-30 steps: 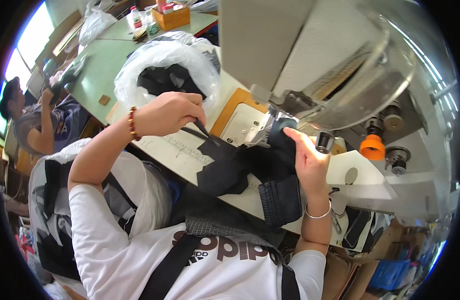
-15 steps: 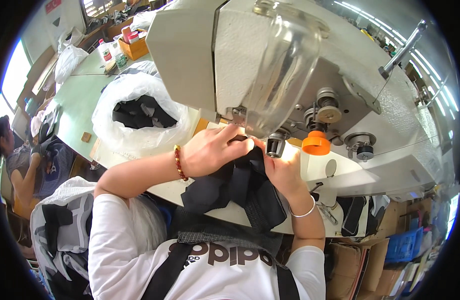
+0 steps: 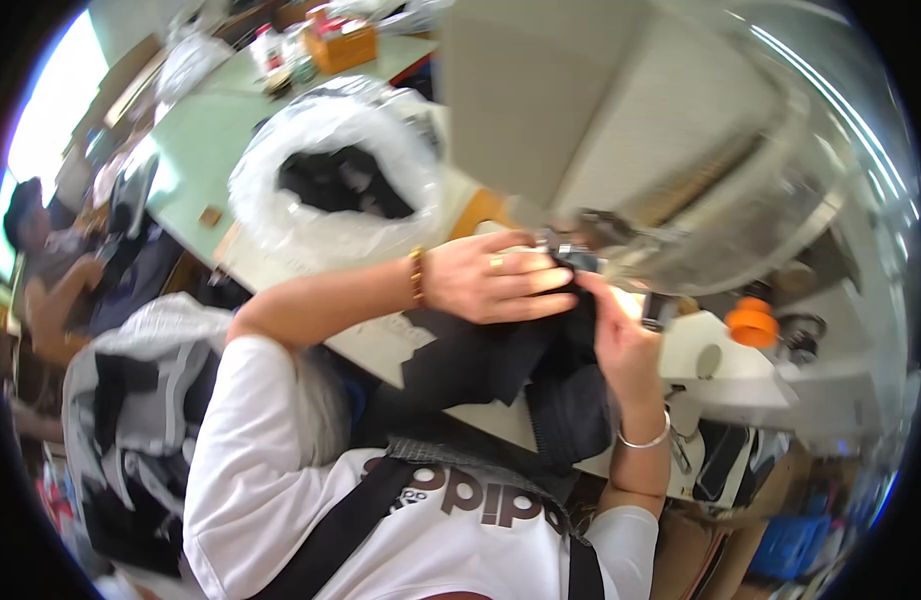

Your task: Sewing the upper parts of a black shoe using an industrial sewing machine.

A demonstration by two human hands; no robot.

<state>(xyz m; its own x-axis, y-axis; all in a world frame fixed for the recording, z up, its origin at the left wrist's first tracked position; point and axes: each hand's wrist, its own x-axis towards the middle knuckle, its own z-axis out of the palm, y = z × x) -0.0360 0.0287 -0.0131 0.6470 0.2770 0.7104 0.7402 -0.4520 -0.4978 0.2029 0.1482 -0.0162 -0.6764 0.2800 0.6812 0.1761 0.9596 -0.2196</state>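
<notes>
Since a moment ago my left hand [image 3: 490, 288] has slid further right along the dark fabric [image 3: 510, 365], and my head has dipped closer, so the sewing machine [image 3: 620, 130] now fills the upper right of the frame and its curved clear guard [image 3: 740, 215] looms large. A second ago the cloth lay spread flatter on the counter [image 3: 380, 345]; now it is bunched up under both hands at the centre of the frame, right below the machine's head.

My left grip is closed over the top fold of the dark fabric, fingers curled forward and a ring showing on one of them, a beaded bracelet [image 3: 416, 277] at the wrist. My right hand [image 3: 620, 340] comes up from the lower right with a silver bangle [image 3: 645, 440] on the wrist; its fingers pinch the same cloth from the other side, just beside my left fingertips. Whether the needle is down I cannot tell, as my hands hide it.

To my mind the cloth is being fed into the stitching point, and both hands need to stay tight on it.

In the upper left sits a white plastic bag [image 3: 330, 170] with more dark pieces inside, well apart from my hands. An orange knob [image 3: 752, 322] shows at the right.
</notes>
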